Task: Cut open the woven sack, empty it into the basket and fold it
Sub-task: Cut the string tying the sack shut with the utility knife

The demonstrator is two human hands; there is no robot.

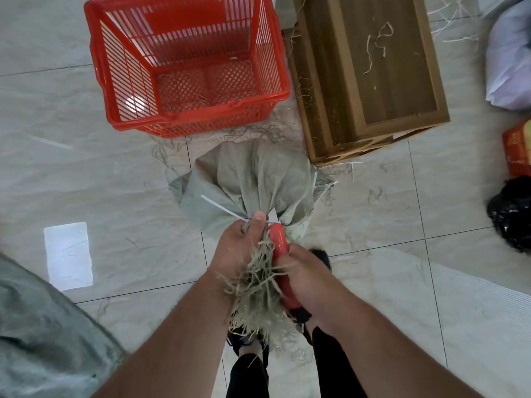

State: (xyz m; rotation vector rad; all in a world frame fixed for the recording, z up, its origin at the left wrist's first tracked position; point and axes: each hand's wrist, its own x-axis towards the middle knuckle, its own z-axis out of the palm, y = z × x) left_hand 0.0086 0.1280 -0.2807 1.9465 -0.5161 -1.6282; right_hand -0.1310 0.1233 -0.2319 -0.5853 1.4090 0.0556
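Note:
A grey-green woven sack (247,179) stands on the tiled floor, its neck bunched and bound by a white zip tie (221,209). My left hand (240,244) grips the gathered neck just below the tie, thumb up against it. Frayed sack threads (258,294) spill out between my hands. My right hand (304,278) holds a red-handled cutter (280,245), its tip pressed at the tie; the blade itself is hidden. The red plastic basket (126,124) stands beyond the sack with only a few loose threads in it.
A wooden crate (370,81) stands right of the basket, close to the sack. A white bag (508,58), an orange box (518,150) and a black bag (511,214) line the right edge. Grey cloth (43,334) lies lower left. My feet are under the sack's frayed end.

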